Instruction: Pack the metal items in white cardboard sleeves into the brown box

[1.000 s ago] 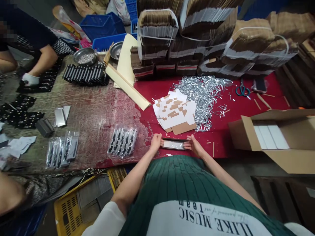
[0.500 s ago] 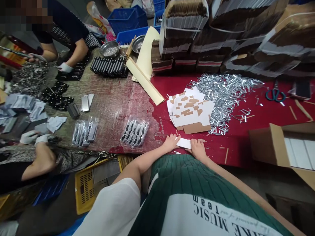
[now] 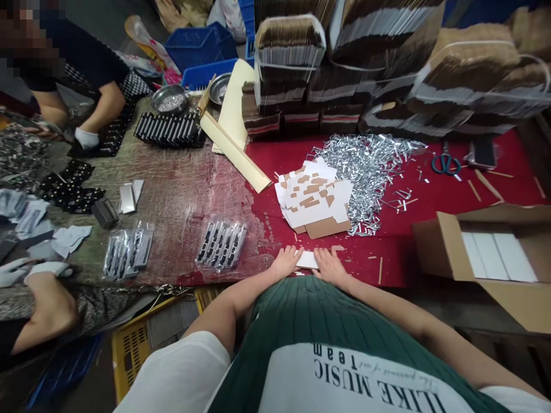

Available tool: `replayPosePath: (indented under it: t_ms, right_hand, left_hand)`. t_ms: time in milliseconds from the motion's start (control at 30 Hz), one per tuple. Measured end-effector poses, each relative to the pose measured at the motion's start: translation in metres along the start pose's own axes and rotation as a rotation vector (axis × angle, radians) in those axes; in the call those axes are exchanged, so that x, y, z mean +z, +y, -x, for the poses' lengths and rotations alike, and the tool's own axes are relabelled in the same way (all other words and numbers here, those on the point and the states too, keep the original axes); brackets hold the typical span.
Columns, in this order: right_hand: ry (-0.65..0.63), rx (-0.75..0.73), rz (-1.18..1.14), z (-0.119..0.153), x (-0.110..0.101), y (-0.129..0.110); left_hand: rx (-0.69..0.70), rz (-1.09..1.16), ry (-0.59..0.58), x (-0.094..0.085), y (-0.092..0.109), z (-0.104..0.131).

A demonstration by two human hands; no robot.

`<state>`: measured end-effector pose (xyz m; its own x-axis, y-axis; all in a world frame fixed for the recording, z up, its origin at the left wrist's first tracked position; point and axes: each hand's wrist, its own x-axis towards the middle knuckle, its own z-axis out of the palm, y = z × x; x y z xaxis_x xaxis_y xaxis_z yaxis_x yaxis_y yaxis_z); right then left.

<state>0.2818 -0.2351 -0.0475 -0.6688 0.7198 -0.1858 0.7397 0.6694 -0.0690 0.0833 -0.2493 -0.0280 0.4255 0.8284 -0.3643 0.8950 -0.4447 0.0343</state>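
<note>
A small white cardboard box [image 3: 307, 260] lies flat at the table's front edge, close to my apron. My left hand [image 3: 286, 261] closes on its left end, and my right hand [image 3: 330, 266] grips the right end. Only the middle of the box shows between my fingers; its ends are covered. Just beyond it rests a pile of white and brown card sheets [image 3: 318, 198] with small brown card scraps on top. A heap of shiny metal clips [image 3: 370, 172] spreads behind and to the right of that pile.
An open carton [image 3: 447, 244] holding white boxes stands at right. Scissors [image 3: 446, 164] lie farther back. Tall stacks of bundled cardboard [image 3: 290, 57] line the back. Plastic-wrapped packs [image 3: 221, 245] sit left. Two co-workers' gloved hands [image 3: 87, 138] work at far left.
The camera view has shifted, so the table's things appear farther left. Both my hands stay on the white box, with my right fingers lying a little farther over it.
</note>
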Motion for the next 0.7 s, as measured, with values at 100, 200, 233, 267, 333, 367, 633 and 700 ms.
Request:
replayPosePath:
  t_ms: [100,200,233,267,333,367,633,700]
  right_hand:
    - [-0.012,-0.015,-0.051,-0.011,-0.002,-0.011]
    - [-0.033,-0.029,-0.142,-0.014,-0.004,-0.011]
    - [-0.050,-0.037,-0.189,-0.013,-0.006,-0.008]
    - [-0.075,-0.031,-0.252,-0.012,-0.010,-0.004]
    - [-0.122,0.056,-0.433,-0.009,-0.026,0.004]
    - [-0.125,0.123,-0.548,-0.006,-0.038,0.007]
    - [0.305,0.198,-1.010,0.020,-0.178,0.006]
    - [0.531,0.287,-1.051,0.016,-0.193,0.004]
  left_hand:
    - [0.008,-0.004,-0.008,0.001,0.003,0.000]
    - [-0.015,0.060,-0.004,0.004,0.005,0.003]
    - [-0.031,0.126,-0.003,0.003,0.004,0.003]
    - [-0.049,0.227,0.001,0.000,0.002,0.002]
    - [-0.110,0.538,0.050,-0.013,-0.006,-0.002]
    - [-0.151,0.736,0.095,-0.024,-0.009,-0.004]
    - [-0.139,1.685,0.526,-0.149,0.029,0.005]
    - [-0.121,1.693,0.506,-0.159,0.042,0.014]
